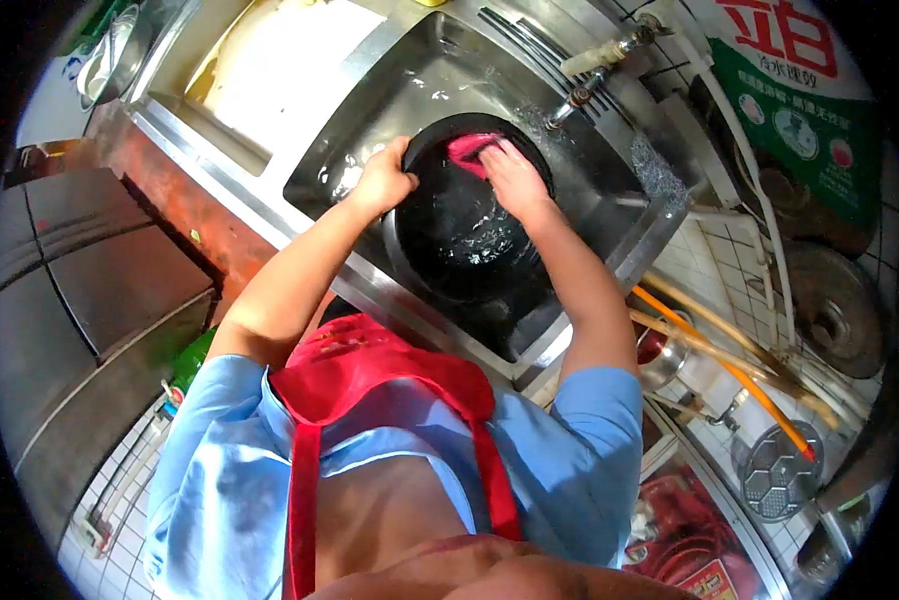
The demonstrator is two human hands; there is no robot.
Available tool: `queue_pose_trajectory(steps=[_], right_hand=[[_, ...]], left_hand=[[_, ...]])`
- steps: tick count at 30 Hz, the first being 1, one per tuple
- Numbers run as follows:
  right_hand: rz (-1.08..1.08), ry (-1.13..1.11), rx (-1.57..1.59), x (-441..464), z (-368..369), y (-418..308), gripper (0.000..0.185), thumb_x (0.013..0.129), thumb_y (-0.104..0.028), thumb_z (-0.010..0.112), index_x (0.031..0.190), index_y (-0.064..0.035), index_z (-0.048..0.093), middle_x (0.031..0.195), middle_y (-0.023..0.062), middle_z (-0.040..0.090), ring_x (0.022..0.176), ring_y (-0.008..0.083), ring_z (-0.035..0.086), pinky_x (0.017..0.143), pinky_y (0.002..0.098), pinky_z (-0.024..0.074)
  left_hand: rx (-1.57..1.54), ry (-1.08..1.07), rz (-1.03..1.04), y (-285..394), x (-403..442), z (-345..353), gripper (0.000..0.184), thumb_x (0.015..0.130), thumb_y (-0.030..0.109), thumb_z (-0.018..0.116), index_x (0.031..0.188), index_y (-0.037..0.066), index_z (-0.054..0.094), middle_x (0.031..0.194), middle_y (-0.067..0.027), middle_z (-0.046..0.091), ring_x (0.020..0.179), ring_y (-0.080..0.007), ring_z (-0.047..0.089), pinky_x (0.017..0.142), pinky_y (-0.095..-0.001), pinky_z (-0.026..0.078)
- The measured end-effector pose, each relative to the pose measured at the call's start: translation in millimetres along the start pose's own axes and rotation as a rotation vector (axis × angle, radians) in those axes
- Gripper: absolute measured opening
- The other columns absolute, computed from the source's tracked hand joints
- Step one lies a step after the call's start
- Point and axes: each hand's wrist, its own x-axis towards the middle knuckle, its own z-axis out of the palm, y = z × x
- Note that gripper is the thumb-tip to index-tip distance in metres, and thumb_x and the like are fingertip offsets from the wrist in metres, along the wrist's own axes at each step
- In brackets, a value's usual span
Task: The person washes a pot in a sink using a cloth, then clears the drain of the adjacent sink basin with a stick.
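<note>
A round black pan (434,225) is tilted in the metal sink, with some water shining in its bottom. My left hand (383,180) is closed on the pan's left rim, thumb toward the inside. Inside the pan near its far wall, my right hand (512,176) presses on a pink cloth or scrubbing pad (466,152) with a dark patch; part of it is hidden under my fingers. Whether the pan has a handle cannot be seen.
The stainless sink (344,140) has a tap (574,100) at its far right. On the left is a second basin (269,70) with a pale board-like surface. A green and white sack (799,130) stands at right. Orange and wooden poles (734,370) lean below.
</note>
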Motion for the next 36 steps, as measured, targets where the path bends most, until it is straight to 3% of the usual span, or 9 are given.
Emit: queue_pose_trajectory(steps=[4,10,13,16,20,24,30,33,36], right_hand=[[0.159,0.082,0.126,-37,57,-30,0.041,0.072,-0.022,0.042,0.106,0.0003,0.050,0.114,0.0089,0.047,0.111,0.0202,0.037,0.097,0.0373,0.0203],[0.084,-0.764,1.073,-22,38,-127,0.028,0.073,-0.018,0.044,0.096,-0.0051,0.054,0.093,0.0163,0.056,0.093,0.0254,0.050,0.083,0.0363,0.0361],[0.142,-0.629,1.488,12,13,-147,0.034,0.067,-0.003,0.042,0.100,0.0022,0.048,0.101,0.0201,0.051,0.096,0.0229,0.048,0.082,0.0310,0.0363],[0.395,-0.086,1.918,47,16,-164,0.035,0.068,-0.003,0.040,0.102,0.0026,0.045,0.103,0.0220,0.049,0.099,0.0269,0.046,0.084,0.0334,0.0354],[0.549,-0.052,0.826,87,18,-112,0.037,0.071,-0.014,0.049,0.106,-0.0038,0.047,0.104,0.0142,0.046,0.102,0.0302,0.041,0.084,0.0400,0.0352],[0.696,0.033,0.564,54,45,-81,0.041,0.078,-0.028,0.046,0.113,-0.0069,0.044,0.111,0.0076,0.042,0.102,0.0233,0.040,0.085,0.0400,0.0325],[0.505,-0.701,0.538,9,42,-129,0.037,0.081,-0.022,0.034,0.111,-0.0050,0.045,0.107,0.0137,0.049,0.096,0.0288,0.050,0.081,0.0387,0.0381],[0.621,-0.667,1.010,28,41,-174,0.039,0.083,-0.025,0.031,0.112,-0.0016,0.043,0.113,0.0190,0.046,0.099,0.0296,0.049,0.084,0.0382,0.0373],[0.830,-0.163,1.956,56,-14,-177,0.040,0.083,-0.031,0.036,0.110,-0.0028,0.046,0.108,0.0118,0.051,0.094,0.0230,0.051,0.083,0.0355,0.0385]], left_hand=[[-0.097,0.111,-0.067,-9,-6,-13,0.041,0.058,0.001,0.055,0.099,0.004,0.049,0.087,-0.0162,0.056,0.084,-0.0271,0.054,0.074,-0.0312,0.041],[-0.133,0.202,0.003,-13,-14,5,0.041,0.056,-0.002,0.053,0.097,0.004,0.052,0.083,-0.0143,0.056,0.079,-0.0240,0.055,0.072,-0.0291,0.041],[-0.185,0.190,-0.076,-12,-17,9,0.042,0.056,-0.002,0.053,0.098,0.003,0.051,0.085,-0.0144,0.056,0.082,-0.0220,0.054,0.073,-0.0285,0.041],[-0.387,0.125,-0.063,-36,-13,16,0.047,0.057,-0.011,0.047,0.103,0.000,0.047,0.086,-0.0061,0.053,0.082,-0.0156,0.049,0.076,-0.0236,0.038],[-0.351,0.069,-0.117,-39,-17,3,0.046,0.057,-0.010,0.049,0.102,0.001,0.048,0.086,-0.0064,0.053,0.082,-0.0156,0.049,0.075,-0.0239,0.038],[-0.214,0.194,-0.018,-27,-19,5,0.046,0.057,-0.002,0.053,0.103,0.003,0.047,0.087,-0.0142,0.056,0.083,-0.0238,0.054,0.074,-0.0300,0.041],[-0.269,0.242,0.008,-23,-24,9,0.043,0.056,-0.002,0.054,0.098,0.004,0.051,0.088,-0.0167,0.055,0.086,-0.0277,0.054,0.076,-0.0310,0.041],[-0.236,0.276,-0.043,-29,-24,19,0.042,0.056,-0.002,0.051,0.098,0.004,0.051,0.089,-0.0158,0.055,0.086,-0.0260,0.054,0.076,-0.0305,0.040],[-0.274,0.323,-0.021,-21,-33,10,0.043,0.057,-0.003,0.050,0.100,0.002,0.050,0.089,-0.0146,0.055,0.085,-0.0259,0.053,0.077,-0.0295,0.040]])
